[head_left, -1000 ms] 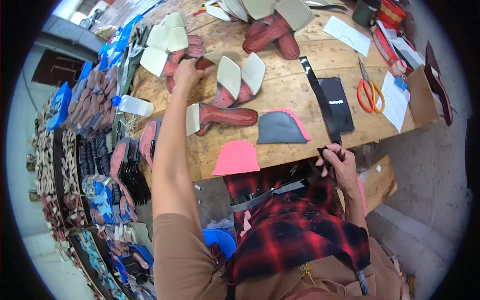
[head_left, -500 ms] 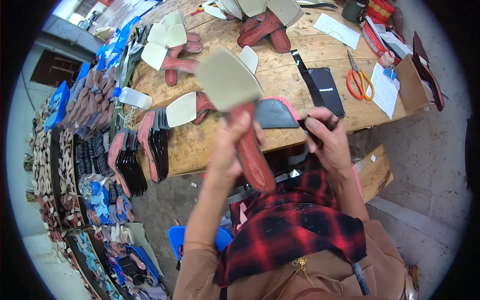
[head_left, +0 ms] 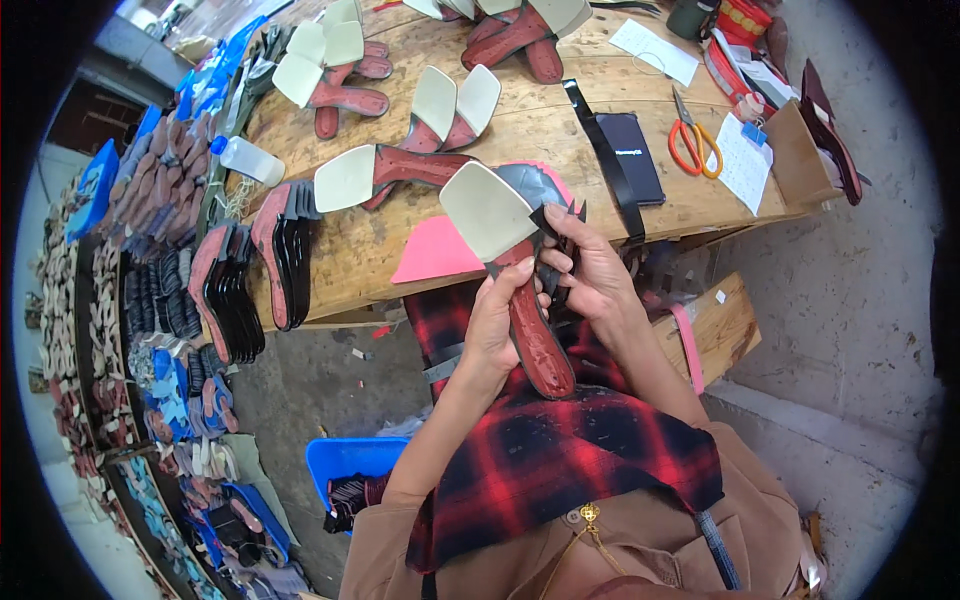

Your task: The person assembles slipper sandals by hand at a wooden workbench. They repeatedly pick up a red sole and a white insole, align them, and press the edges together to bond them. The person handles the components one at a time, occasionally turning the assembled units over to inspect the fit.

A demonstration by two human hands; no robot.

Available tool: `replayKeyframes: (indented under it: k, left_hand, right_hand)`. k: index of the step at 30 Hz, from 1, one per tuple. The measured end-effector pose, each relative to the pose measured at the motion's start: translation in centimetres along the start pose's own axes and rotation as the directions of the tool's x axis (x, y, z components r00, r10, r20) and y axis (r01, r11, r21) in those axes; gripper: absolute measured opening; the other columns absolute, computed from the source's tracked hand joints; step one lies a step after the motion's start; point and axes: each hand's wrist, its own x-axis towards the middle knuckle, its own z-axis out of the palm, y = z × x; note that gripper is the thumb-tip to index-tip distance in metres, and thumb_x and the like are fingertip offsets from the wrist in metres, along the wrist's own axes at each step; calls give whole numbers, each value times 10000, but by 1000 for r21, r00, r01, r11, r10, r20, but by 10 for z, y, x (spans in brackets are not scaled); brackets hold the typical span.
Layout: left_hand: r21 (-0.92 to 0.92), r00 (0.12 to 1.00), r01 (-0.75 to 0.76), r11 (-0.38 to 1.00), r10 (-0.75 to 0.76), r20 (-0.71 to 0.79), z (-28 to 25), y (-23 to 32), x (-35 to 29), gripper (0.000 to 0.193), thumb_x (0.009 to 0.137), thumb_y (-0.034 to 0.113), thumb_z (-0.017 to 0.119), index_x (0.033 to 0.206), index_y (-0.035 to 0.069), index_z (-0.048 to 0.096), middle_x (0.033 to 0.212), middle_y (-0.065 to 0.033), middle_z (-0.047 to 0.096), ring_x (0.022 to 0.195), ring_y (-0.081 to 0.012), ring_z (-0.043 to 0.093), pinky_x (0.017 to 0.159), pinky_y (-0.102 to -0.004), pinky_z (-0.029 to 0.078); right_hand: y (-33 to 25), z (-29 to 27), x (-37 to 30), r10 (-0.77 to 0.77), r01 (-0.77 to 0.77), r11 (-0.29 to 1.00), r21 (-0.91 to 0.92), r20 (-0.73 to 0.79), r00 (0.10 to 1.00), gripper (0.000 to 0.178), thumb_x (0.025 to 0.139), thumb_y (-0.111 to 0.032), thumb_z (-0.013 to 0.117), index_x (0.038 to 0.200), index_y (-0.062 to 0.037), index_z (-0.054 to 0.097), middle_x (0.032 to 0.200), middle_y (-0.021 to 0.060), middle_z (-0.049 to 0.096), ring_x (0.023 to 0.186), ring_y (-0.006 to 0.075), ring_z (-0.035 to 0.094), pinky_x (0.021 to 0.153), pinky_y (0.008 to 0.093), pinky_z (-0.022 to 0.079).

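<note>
My left hand [head_left: 497,325] grips a dark red sandal sole [head_left: 541,350] around its middle, heel end toward me. A cream, square-ended panel [head_left: 487,212] covers its front end. My right hand [head_left: 596,270] is closed on thin black strips [head_left: 549,276] beside the panel's right edge, with some ends poking up between the fingers. Both hands meet at the sole, just over the table's front edge. Behind them lie a pink sheet [head_left: 437,250] and a grey piece [head_left: 530,183], partly covered by the sole.
More cream-fronted soles [head_left: 350,178] lie on the wooden table [head_left: 400,295]. Stacked black-edged soles [head_left: 275,255] stand at its left edge near a white bottle [head_left: 250,160]. To the right are a phone [head_left: 630,158], a black strip [head_left: 607,165], scissors [head_left: 694,145] and a cardboard box [head_left: 805,155].
The sole has come down and right, its panel now lower. My right hand has moved left to it with the black strips. More of the pink sheet now shows. The view has shifted slightly.
</note>
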Motion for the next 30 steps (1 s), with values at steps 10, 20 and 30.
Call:
replayKeyframes:
  k: [10, 20, 30]
  left_hand:
    - [59, 999, -35, 998, 34, 17, 5, -5, 3, 192, 910, 228, 660, 997, 66, 607, 729, 7, 592, 590, -109, 598, 509, -221, 497]
    - [313, 991, -133, 940, 133, 22, 0, -3, 19, 257, 901, 199, 673, 1089, 71, 554, 793, -18, 584, 626, -134, 616, 531, -285, 518]
    - [674, 659, -548, -495, 240, 712, 14, 63, 17, 861, 780, 317, 761, 1438, -25, 324, 1449, -174, 406, 1395, -304, 349, 1165, -441, 258]
  right_hand:
    - [-4, -7, 0, 39, -34, 996, 77, -67, 997, 145, 885, -220, 726, 927, -159, 600, 690, -68, 550, 480, 20, 464, 338, 184, 255]
    - [-1, -11, 1, -681, 522, 246, -817, 238, 693, 184, 910, -138, 660, 943, 43, 665, 869, 79, 628, 830, 177, 601, 761, 291, 469]
    - [-55, -21, 1, -584, 392, 374, -841, 116, 804, 250, 893, -190, 664, 719, -12, 635, 710, -28, 578, 642, 62, 471, 584, 255, 399]
